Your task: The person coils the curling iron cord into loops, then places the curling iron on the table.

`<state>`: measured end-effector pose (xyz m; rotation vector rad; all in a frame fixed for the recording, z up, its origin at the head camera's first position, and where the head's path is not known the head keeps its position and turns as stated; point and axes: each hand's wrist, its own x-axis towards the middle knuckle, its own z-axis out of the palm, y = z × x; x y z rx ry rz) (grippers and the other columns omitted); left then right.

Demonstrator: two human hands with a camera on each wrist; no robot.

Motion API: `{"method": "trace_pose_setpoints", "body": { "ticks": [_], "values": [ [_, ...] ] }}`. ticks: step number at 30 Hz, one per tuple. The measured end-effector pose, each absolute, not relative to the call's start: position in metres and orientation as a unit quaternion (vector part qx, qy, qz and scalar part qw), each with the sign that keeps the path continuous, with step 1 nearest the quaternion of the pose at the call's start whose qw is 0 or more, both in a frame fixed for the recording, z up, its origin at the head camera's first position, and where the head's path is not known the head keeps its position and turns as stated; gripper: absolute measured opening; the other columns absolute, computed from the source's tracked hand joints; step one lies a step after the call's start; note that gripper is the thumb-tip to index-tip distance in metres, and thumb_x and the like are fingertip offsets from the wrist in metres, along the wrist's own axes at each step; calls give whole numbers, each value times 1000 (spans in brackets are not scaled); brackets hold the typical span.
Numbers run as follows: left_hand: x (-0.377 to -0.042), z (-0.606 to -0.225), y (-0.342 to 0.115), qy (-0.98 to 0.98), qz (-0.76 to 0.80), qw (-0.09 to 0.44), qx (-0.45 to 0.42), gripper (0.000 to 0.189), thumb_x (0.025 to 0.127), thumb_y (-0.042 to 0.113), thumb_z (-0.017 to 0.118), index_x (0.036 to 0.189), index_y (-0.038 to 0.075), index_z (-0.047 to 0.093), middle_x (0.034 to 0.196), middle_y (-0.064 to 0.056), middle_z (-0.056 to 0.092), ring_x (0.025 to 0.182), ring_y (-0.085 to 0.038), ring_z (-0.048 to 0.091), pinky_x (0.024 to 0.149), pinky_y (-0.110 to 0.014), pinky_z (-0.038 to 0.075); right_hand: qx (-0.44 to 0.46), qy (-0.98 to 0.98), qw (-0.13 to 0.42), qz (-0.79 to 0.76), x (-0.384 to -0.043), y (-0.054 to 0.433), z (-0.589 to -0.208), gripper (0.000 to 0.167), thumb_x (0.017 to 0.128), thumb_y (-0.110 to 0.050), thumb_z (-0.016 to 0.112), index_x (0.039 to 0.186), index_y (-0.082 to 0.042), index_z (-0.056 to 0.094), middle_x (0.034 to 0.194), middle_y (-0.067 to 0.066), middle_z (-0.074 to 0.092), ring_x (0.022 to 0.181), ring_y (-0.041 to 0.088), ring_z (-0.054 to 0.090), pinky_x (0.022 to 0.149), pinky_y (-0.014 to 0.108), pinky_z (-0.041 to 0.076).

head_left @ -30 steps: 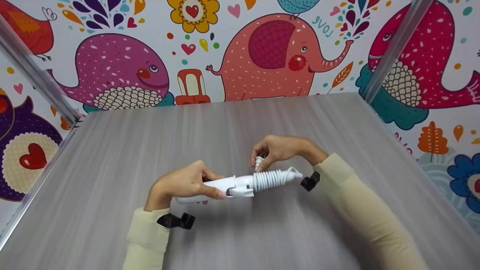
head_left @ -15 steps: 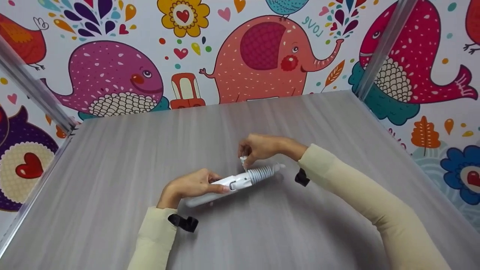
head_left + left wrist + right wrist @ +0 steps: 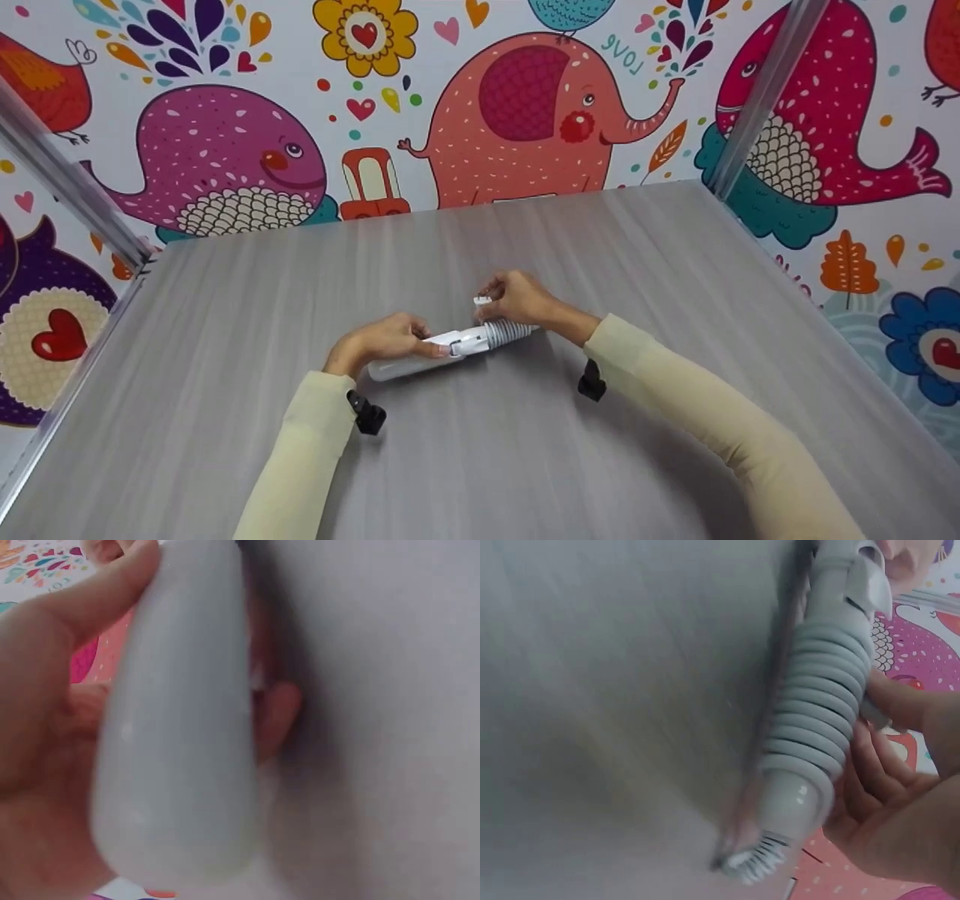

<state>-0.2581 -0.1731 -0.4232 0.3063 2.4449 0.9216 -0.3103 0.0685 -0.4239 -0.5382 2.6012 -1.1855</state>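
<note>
A white appliance that looks like a curling iron (image 3: 472,341) lies slanted, low over or on the table; contact is hard to tell. My left hand (image 3: 382,337) grips its smooth, rounded body, thumb on the near side. In the left wrist view the wide pale body (image 3: 180,727) fills the middle. White cord (image 3: 508,334) is wound in tight coils round the narrower handle. Beside the coils, my right hand (image 3: 525,298) pinches the white plug (image 3: 482,301) between thumb and fingers. A ribbed cord sleeve (image 3: 759,859) sticks out of the handle's end in the right wrist view.
The grey wood-grain table (image 3: 300,285) spreads out around both hands. Behind it stands a wall (image 3: 420,97) printed with cartoon animals. Metal posts (image 3: 757,97) rise at the table's back corners. Black camera mounts (image 3: 367,412) sit on both wrists.
Both hands have carried the iron slightly left and away from the person, down toward the table. The right hand, still pinching the plug, has come in close over the coiled handle. The head view shifted slightly.
</note>
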Motion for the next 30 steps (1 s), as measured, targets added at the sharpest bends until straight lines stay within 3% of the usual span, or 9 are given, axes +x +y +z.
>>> {"method": "trace_pose_setpoints", "body": {
  "ticks": [9,19,26,30],
  "values": [
    [-265,-420,-172,918,291,232,139,29,90,31,75,102,5,74,76,6,53,73,-11,42,65,-27,33,-112,881,94,-450,-313,61,-437,29,81,-16,84,106,-6,74,101,9,73,88,15,64,75,26,50],
    [-262,-425,-171,926,289,189,155,41,91,34,73,117,2,71,104,-8,72,86,-14,55,82,-32,46,-134,897,91,-411,-314,62,-443,27,89,-18,77,110,-1,73,106,14,74,96,21,67,86,35,53],
    [-260,-424,-173,928,288,187,147,49,90,35,75,124,1,68,117,-13,71,96,-18,59,93,-42,49,-164,900,118,-386,-317,66,-437,28,92,-13,71,116,1,72,109,16,74,95,19,66,84,31,52],
    [-260,-424,-173,925,293,193,145,53,91,36,73,130,2,64,127,-17,67,110,-26,62,101,-48,47,-168,901,127,-379,-319,68,-434,29,93,-11,63,118,1,71,110,17,74,92,16,64,83,30,51]
  ]
}}
